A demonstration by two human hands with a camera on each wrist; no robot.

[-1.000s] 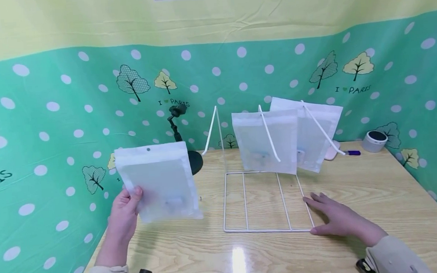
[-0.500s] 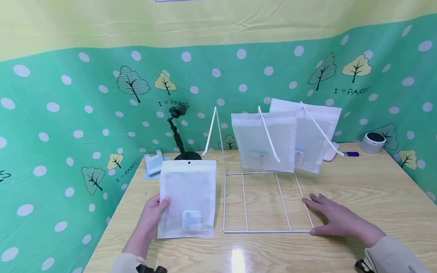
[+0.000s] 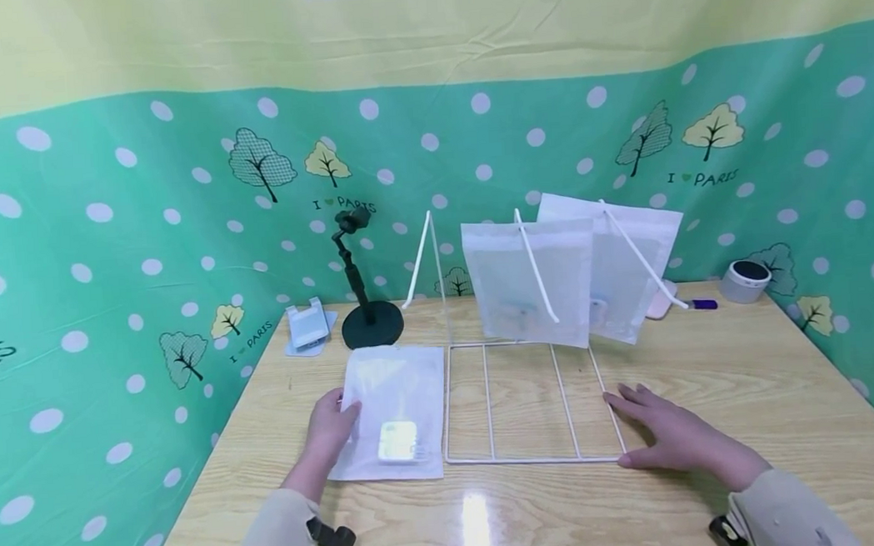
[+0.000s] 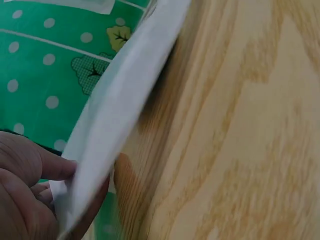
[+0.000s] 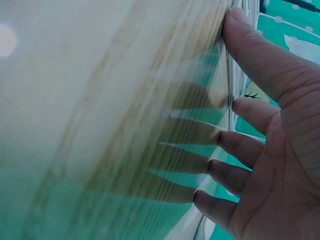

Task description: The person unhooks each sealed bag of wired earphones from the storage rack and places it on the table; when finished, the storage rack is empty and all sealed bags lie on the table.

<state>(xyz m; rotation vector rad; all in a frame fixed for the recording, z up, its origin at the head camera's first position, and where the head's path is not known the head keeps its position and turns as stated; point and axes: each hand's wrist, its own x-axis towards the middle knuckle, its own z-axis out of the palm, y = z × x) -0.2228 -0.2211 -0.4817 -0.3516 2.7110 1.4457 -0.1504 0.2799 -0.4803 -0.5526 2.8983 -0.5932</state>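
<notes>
My left hand (image 3: 331, 427) pinches the left edge of a white, translucent zip pouch (image 3: 395, 392) just above the table, left of the rack base. A small pale item shows through its lower part. In the left wrist view the thumb and fingers hold the pouch (image 4: 115, 105) edge-on near the wood. My right hand (image 3: 668, 430) rests at the right side of the white wire rack (image 3: 531, 461). Its fingers are spread and touch the table and base wire, as the right wrist view of the hand (image 5: 265, 145) shows.
Two similar pouches (image 3: 531, 280) hang from the rack's middle and right hooks; the left hook (image 3: 417, 262) bears none. Behind stand a black lamp-like stand (image 3: 372, 323) and a light blue holder (image 3: 307, 324). A round white speaker-like device (image 3: 745, 281) and a purple marker (image 3: 702, 304) lie back right.
My left hand has brought the pouch down and to the right, from raised at the left to low beside the rack. The right hand has stayed in place.
</notes>
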